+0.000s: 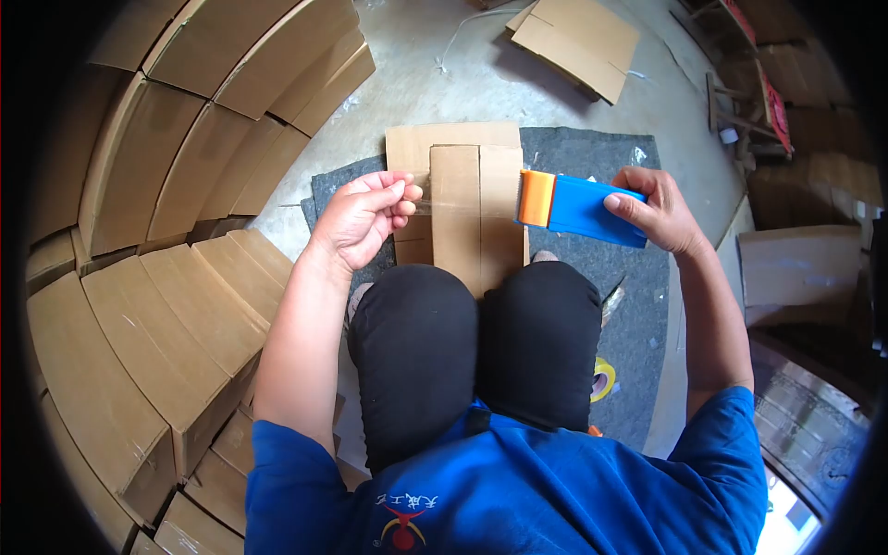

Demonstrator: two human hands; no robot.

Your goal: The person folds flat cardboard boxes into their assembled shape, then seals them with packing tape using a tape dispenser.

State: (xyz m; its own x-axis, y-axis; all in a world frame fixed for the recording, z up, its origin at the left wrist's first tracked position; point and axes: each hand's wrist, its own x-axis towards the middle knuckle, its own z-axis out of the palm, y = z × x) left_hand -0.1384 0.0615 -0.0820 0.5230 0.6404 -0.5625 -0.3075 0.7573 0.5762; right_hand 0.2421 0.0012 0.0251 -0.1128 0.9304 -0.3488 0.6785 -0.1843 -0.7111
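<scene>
Cardboard box: flat cardboard box [467, 208] lying on the grey mat [638, 277] just past the person's knees, at 12 o'clock from them; its flaps meet along a lengthwise seam; a wider flap shows at its far end
Tape: clear strip of tape [462, 207] stretched crosswise over the box, running from 9 o'clock to 3 o'clock between the two hands; faint and see-through, so its edges are hard to make out
Left hand: left hand [363, 217] at 9 o'clock of the box, over its left edge; thumb and fingertips pinched together on the free end of the tape; remaining fingers curled in
Right hand: right hand [659, 211] at 3 o'clock of the box, just off its right edge; fingers wrapped over the top of the tape dispenser [581, 209], thumb underneath; grip closed around it
Tape dispenser: blue body with an orange head; the orange end points toward the box and sits at its right edge
Knees: black-clad knees [476, 347] side by side at 6 o'clock of the box, covering its near end
Surroundings: stacked cartons [166, 314] from 7 to 11 o'clock; loose cardboard sheet [578, 42] on the concrete floor at 1 o'clock; yellow tape roll [603, 377] on the mat at 4 o'clock, beside the right knee
</scene>
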